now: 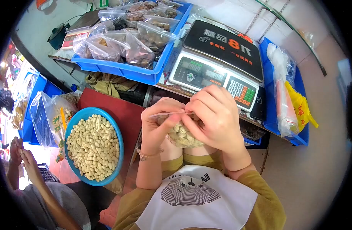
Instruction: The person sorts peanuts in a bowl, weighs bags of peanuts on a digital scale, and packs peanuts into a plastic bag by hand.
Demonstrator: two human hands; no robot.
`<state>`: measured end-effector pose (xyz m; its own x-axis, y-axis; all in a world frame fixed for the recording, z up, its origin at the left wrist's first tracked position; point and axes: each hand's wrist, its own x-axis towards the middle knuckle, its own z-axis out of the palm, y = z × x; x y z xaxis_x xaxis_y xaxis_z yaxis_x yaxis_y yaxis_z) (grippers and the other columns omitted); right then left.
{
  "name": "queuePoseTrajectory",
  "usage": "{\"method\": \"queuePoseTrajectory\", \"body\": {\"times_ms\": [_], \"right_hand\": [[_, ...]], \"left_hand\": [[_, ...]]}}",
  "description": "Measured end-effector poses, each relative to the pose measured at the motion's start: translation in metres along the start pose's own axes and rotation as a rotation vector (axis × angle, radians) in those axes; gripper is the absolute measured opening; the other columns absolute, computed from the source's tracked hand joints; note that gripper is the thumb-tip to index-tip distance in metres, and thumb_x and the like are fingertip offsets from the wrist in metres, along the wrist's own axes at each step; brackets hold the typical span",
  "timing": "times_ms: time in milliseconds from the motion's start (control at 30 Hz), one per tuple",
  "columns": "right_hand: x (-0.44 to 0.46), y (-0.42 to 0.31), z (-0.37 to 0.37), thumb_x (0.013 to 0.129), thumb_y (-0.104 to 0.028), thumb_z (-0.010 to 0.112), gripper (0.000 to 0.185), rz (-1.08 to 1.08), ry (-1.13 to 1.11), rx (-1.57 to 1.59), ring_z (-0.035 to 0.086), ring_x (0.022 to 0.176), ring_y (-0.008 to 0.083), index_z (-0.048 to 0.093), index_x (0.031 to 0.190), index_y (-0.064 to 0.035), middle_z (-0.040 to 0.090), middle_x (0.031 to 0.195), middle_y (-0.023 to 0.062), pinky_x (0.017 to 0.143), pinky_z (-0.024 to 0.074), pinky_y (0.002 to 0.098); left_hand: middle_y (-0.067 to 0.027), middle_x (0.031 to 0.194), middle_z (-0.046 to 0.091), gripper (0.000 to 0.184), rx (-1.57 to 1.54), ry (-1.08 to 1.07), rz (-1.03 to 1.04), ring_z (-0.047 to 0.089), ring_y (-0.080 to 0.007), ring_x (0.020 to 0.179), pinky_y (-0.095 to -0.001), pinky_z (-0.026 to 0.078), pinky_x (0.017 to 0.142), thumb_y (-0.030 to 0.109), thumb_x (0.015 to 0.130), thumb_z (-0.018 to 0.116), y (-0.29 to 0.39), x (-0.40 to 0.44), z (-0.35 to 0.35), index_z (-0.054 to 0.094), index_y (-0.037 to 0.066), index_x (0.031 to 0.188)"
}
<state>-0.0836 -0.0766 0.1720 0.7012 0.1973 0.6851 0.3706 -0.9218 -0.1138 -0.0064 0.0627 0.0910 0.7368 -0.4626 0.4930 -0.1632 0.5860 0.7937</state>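
Observation:
Between my two hands is a clear plastic bag (182, 138) with peanuts in their shells, held over my lap. My left hand (160, 120) pinches the bag's top edge from the left, thumb in front. My right hand (214, 117) grips the same edge close beside it, fingers curled over the plastic. The fingertips of both hands nearly meet at the rim. To the left, a round blue basin (121, 147) full of unshelled peanuts (93, 147) rests on a dark red surface (103, 102).
A digital scale (201, 73) stands on the table ahead. Left of it, a blue tray (145, 76) holds several filled zip bags (139, 50). At right, another blue tray (273, 119) holds plastic bags (296, 107). Another person's hands (24, 157) show at far left.

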Motion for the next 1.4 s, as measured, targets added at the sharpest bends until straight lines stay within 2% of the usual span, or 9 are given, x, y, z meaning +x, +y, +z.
{"method": "queuePoseTrajectory", "body": {"times_ms": [333, 533, 667, 867, 900, 1033, 1167, 1267, 1400], "right_hand": [[-0.001, 0.003, 0.004, 0.065, -0.008, 0.075, 0.017, 0.065, 0.039, -0.036, 0.055, 0.077, 0.0230, 0.061, 0.074, -0.0094, 0.058, 0.076, 0.0018, 0.068, 0.0411, 0.0345], [-0.009, 0.020, -0.018, 0.065, -0.008, 0.075, 0.018, 0.130, 0.033, -0.140, 0.054, 0.082, 0.0234, 0.062, 0.078, -0.0093, 0.060, 0.080, 0.0010, 0.072, 0.0408, 0.0357], [-0.014, 0.021, -0.025, 0.067, -0.007, 0.074, 0.018, 0.125, -0.008, -0.126, 0.053, 0.082, 0.0241, 0.061, 0.081, -0.0085, 0.060, 0.082, 0.0022, 0.074, 0.0412, 0.0359], [-0.012, 0.009, -0.012, 0.066, -0.015, 0.063, 0.017, -0.123, -0.113, -0.097, 0.053, 0.085, 0.0206, 0.060, 0.082, -0.0106, 0.052, 0.081, 0.0013, 0.078, 0.0425, 0.0339], [-0.011, 0.007, -0.015, 0.065, -0.015, 0.064, 0.017, -0.115, -0.109, -0.092, 0.053, 0.085, 0.0204, 0.060, 0.082, -0.0107, 0.052, 0.081, 0.0007, 0.078, 0.0424, 0.0344], [-0.012, 0.019, -0.033, 0.065, -0.014, 0.069, 0.017, -0.042, -0.066, -0.190, 0.054, 0.086, 0.0208, 0.063, 0.081, -0.0141, 0.056, 0.082, -0.0015, 0.080, 0.0417, 0.0377], [-0.028, 0.036, -0.039, 0.072, -0.013, 0.071, 0.013, 0.022, -0.074, -0.299, 0.053, 0.085, 0.0218, 0.062, 0.081, -0.0143, 0.057, 0.081, -0.0004, 0.082, 0.0383, 0.0398], [-0.048, 0.050, -0.046, 0.073, -0.012, 0.070, 0.012, 0.097, -0.031, -0.377, 0.052, 0.085, 0.0269, 0.061, 0.080, -0.0125, 0.056, 0.080, 0.0036, 0.079, 0.0380, 0.0412], [-0.066, 0.050, -0.063, 0.077, -0.005, 0.064, 0.011, 0.204, -0.135, -0.267, 0.051, 0.081, 0.0322, 0.054, 0.083, -0.0051, 0.052, 0.080, 0.0118, 0.076, 0.0396, 0.0415]], "left_hand": [[-0.0097, 0.081, 0.069, 0.011, 0.187, 0.092, 0.129, 0.061, -0.0163, 0.077, -0.0273, 0.048, 0.071, -0.005, 0.072, 0.074, -0.009, 0.004, 0.003, 0.070, -0.002, 0.082], [-0.0120, 0.086, 0.070, 0.005, 0.173, 0.241, 0.012, 0.062, -0.0163, 0.080, -0.0267, 0.049, 0.073, -0.001, 0.080, 0.068, -0.005, -0.005, -0.008, 0.070, -0.004, 0.083], [-0.0138, 0.088, 0.071, 0.013, 0.137, 0.176, -0.020, 0.063, -0.0187, 0.085, -0.0298, 0.050, 0.075, 0.004, 0.087, 0.062, -0.001, -0.005, -0.012, 0.071, -0.005, 0.086], [-0.0093, 0.087, 0.071, 0.012, 0.462, -0.091, 0.152, 0.063, -0.0193, 0.086, -0.0313, 0.050, 0.076, 0.001, 0.074, 0.072, 0.018, 0.005, -0.004, 0.072, 0.000, 0.086], [-0.0058, 0.082, 0.070, 0.020, 0.488, -0.021, 0.062, 0.062, -0.0189, 0.082, -0.0309, 0.049, 0.073, 0.000, 0.066, 0.076, 0.028, 0.003, -0.001, 0.074, 0.005, 0.085], [-0.0046, 0.073, 0.064, 0.024, 0.813, 0.077, 0.195, 0.060, -0.0205, 0.073, -0.0307, 0.047, 0.068, 0.006, 0.062, 0.078, 0.031, 0.002, -0.012, 0.076, 0.013, 0.085], [0.0000, 0.073, 0.067, 0.009, 0.943, 0.001, 0.458, 0.060, -0.0186, 0.067, -0.0335, 0.045, 0.065, 0.011, 0.066, 0.073, 0.031, 0.014, -0.013, 0.073, 0.011, 0.076], [-0.0006, 0.073, 0.066, 0.016, 1.035, -0.035, 0.490, 0.060, -0.0210, 0.067, -0.0338, 0.046, 0.064, 0.009, 0.064, 0.074, 0.044, 0.014, -0.012, 0.072, 0.012, 0.080], [-0.0049, 0.073, 0.063, 0.013, 0.902, -0.047, 0.470, 0.061, -0.0218, 0.072, -0.0323, 0.046, 0.067, 0.006, 0.072, 0.071, 0.028, 0.001, -0.003, 0.072, 0.008, 0.085]]}}
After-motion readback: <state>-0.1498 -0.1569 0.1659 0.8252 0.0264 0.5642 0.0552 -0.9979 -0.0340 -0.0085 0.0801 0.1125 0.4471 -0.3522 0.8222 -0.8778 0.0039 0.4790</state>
